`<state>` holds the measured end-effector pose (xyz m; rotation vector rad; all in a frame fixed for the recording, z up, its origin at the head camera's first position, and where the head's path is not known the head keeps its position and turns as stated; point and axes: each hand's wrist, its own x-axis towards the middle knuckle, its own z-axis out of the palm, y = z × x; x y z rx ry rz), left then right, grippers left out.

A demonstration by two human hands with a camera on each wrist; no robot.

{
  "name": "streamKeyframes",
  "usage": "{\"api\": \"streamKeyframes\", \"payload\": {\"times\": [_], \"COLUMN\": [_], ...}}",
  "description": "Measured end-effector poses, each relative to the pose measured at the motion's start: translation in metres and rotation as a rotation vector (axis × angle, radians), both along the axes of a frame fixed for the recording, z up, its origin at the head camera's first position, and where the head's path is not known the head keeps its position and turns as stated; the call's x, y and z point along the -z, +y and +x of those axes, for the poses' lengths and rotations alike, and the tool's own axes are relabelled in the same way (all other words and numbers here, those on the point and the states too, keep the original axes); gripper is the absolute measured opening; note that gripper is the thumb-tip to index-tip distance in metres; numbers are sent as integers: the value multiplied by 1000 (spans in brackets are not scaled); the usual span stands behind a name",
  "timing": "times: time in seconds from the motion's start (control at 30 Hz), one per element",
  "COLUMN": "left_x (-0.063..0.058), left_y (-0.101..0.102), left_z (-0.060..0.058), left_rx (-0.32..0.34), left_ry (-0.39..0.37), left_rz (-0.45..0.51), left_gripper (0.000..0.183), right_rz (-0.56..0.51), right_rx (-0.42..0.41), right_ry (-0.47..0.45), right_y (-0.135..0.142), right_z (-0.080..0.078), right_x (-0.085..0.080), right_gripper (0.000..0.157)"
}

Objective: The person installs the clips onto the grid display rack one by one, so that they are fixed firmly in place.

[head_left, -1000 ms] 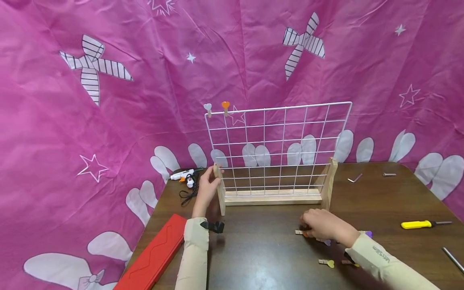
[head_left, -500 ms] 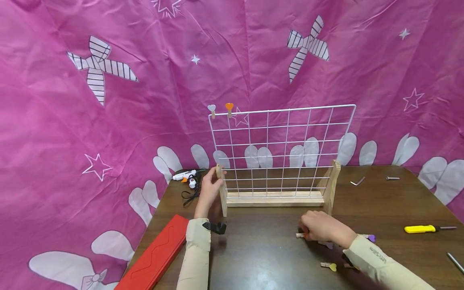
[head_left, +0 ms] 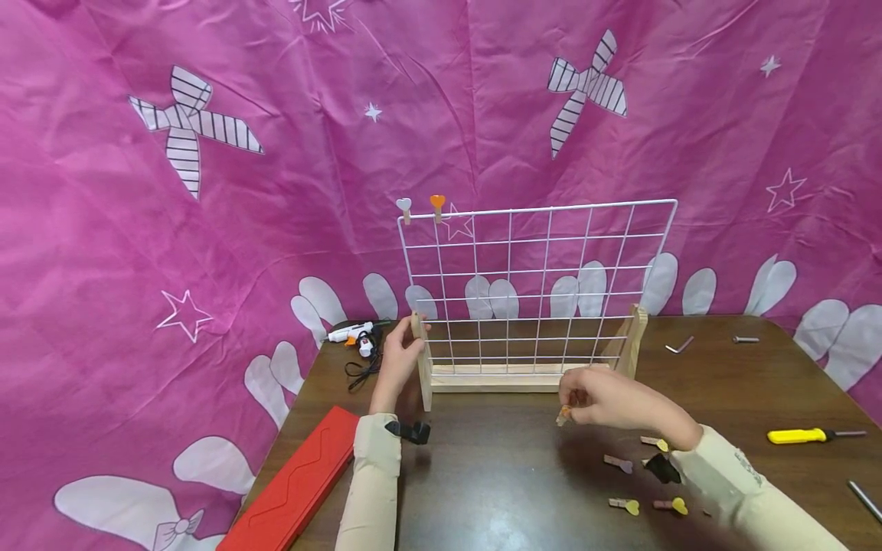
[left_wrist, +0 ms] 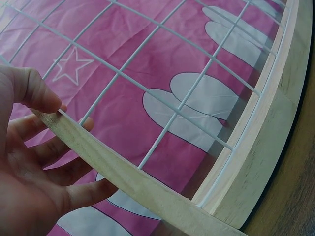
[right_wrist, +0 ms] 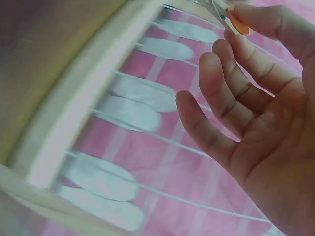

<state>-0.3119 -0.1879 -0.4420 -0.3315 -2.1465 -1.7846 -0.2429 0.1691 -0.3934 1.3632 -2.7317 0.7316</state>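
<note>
A white wire grid (head_left: 537,209) stands upright in a wooden stand (head_left: 492,387). My left hand (head_left: 396,361) holds the stand's left upright (left_wrist: 123,164), thumb on one side and fingers on the other in the left wrist view. Between thumb and fingertip of my right hand (head_left: 609,394) is a small wooden clothespin (right_wrist: 239,22) with an orange heart, raised in front of the stand's right half. Two heart clothespins grip the grid's top wire at the left: a white one (head_left: 403,205) and an orange one (head_left: 437,202).
Several heart clothespins, including a purple one (head_left: 618,464) and a yellow one (head_left: 624,506), lie below my right forearm. A yellow screwdriver (head_left: 799,436), hex key (head_left: 681,346) and bolt (head_left: 746,340) lie right. Left are a glue gun (head_left: 351,332) and red box (head_left: 296,478).
My right hand has lifted the orange-heart clothespin off the table and moved it up toward the stand, uncovering the loose clothespins. The left hand keeps its hold on the upright.
</note>
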Motion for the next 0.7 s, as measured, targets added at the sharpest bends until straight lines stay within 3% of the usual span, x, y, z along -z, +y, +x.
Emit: {"api": "streamKeyframes", "payload": {"times": [0.23, 0.37, 0.5, 0.7], "left_x": [-3, -15, -26, -28], "left_y": [0, 1, 5, 6], "left_z": [0, 8, 18, 21], "left_rx": [0, 20, 24, 11], "left_ry": [-6, 5, -1, -21], "left_rz": [4, 1, -19, -22], "left_gripper": [45, 44, 44, 44], "right_rz": [-38, -35, 8, 89], "right_rx": [-35, -19, -21, -29], "right_ry": [183, 291, 404, 534], "right_y": [-11, -22, -36, -60], "right_z": [0, -3, -9, -19], "right_x": [-66, -104, -134, -180], "right_gripper": [10, 8, 11, 15]}}
